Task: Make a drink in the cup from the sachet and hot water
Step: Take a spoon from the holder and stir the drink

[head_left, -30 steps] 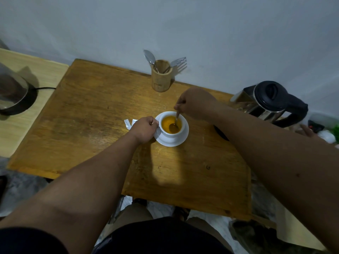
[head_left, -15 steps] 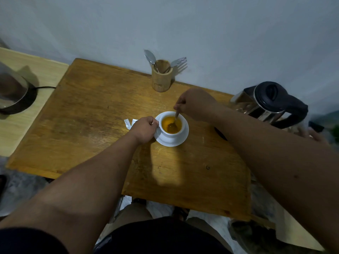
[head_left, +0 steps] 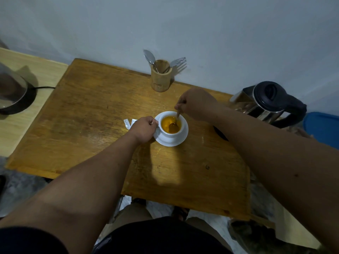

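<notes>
A white cup [head_left: 174, 133] of orange-yellow liquid stands on a white saucer [head_left: 181, 139] in the middle of the wooden table [head_left: 91, 125]. My left hand [head_left: 144, 129] grips the cup's handle from the left. My right hand [head_left: 194, 103] hovers just behind the cup and pinches a spoon [head_left: 174, 124] whose bowl is dipped in the liquid. Torn white sachet pieces [head_left: 128, 123] lie on the table left of my left hand, partly hidden by it.
A steel kettle [head_left: 264, 103] with a black lid and handle stands at the right. A wooden holder [head_left: 161, 76] with a spoon and fork sits at the back by the wall. A dark appliance [head_left: 12, 94] rests on the lighter surface at left. A blue object [head_left: 321, 129] shows at the right edge.
The spoon's bowl has shifted slightly inside the cup as my right hand moves a little. My left hand stays on the cup's handle.
</notes>
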